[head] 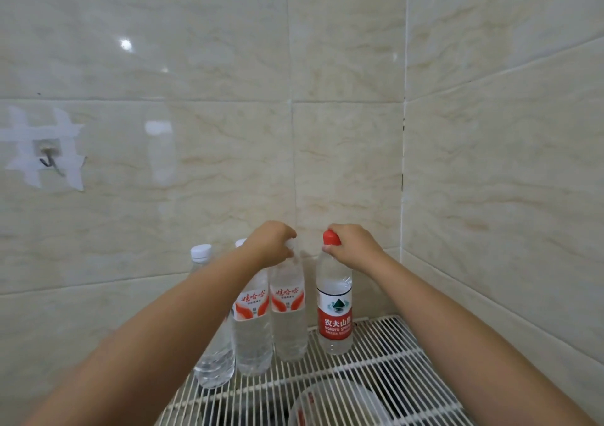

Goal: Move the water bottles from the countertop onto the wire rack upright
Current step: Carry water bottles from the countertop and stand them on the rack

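Several clear water bottles stand upright on a white wire rack (pixel 385 357) by the tiled wall. My right hand (pixel 351 246) grips the neck of a red-capped bottle with a red and white label (pixel 334 314), just under the cap. My left hand (pixel 273 241) is closed around the top of a bottle with an orange and white label (pixel 289 318); its cap is hidden by my fingers. To its left stand a matching orange-labelled bottle (pixel 251 327) and a plain white-capped bottle (pixel 209 344), partly hidden behind my left forearm.
Beige tiled walls meet in a corner close behind the rack's right end. A taped wall hook (pixel 47 157) is on the left wall. Under the rack's front lies a round clear object (pixel 336 406) with dark shapes beside it.
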A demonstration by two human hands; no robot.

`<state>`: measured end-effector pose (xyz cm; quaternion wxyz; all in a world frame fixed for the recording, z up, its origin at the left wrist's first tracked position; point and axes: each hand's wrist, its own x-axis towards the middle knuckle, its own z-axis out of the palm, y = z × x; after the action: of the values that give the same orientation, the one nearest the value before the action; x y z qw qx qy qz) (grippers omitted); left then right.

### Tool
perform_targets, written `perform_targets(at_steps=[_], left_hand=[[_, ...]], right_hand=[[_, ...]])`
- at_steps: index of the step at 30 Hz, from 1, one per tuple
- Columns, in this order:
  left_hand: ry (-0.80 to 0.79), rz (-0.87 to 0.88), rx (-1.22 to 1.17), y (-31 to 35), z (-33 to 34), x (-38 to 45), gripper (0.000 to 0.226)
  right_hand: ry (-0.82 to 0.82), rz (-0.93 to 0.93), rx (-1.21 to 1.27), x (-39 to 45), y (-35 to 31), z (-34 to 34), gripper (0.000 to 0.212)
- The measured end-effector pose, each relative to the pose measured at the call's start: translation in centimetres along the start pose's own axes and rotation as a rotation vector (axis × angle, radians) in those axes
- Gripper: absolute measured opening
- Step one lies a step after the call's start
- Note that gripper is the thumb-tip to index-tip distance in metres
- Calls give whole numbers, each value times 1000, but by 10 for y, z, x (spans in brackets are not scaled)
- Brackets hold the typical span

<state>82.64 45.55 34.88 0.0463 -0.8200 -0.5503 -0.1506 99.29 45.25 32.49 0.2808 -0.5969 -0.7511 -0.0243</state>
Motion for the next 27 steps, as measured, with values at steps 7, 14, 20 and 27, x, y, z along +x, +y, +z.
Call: perform_targets(at_steps=[7, 14, 20, 27], left_hand=[[-12, -38, 29, 0, -1, -3, 42], [-4, -60, 35, -3, 10, -4, 35], [30, -58, -3, -6, 16, -3, 32], [43, -42, -39, -8, 16, -4, 37]], right_hand=[[-35, -68, 28, 7, -19, 10, 29], [-14, -47, 19, 11, -22, 17, 28], [-14, -29, 2, 13, -22, 22, 34], [-153, -54, -50, 22, -23, 12, 33]])
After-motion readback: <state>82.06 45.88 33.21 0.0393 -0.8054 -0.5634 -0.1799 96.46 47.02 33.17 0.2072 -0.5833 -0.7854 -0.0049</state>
